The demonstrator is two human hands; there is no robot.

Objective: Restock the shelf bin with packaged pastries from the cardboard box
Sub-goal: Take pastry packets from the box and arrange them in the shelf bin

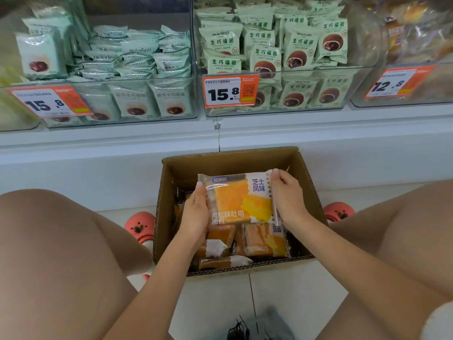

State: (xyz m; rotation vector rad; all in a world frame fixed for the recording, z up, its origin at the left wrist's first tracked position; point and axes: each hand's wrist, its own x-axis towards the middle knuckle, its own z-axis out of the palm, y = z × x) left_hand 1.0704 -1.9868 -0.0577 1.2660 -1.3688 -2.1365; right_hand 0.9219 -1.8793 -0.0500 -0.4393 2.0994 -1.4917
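Observation:
An open cardboard box (304, 177) stands on the floor between my knees, below the shelf. Both hands hold one clear packet of orange toast bread (239, 200) just above the box. My left hand (195, 212) grips its left edge, thumb on the front. My right hand (288, 195) pinches its right edge near the top corner. More packets of the same bread (264, 239) lie loose in the box beneath. Up on the shelf are clear plastic bins; the far-right bin (402, 101) holds blurred yellowish packets.
The left bin (137, 119) and middle bin (274, 111) hold pale green pastry packets, with orange price tags on their fronts. A white shelf ledge (220, 136) runs above the box. My knees flank the box; pink shoes (139, 227) sit beside it.

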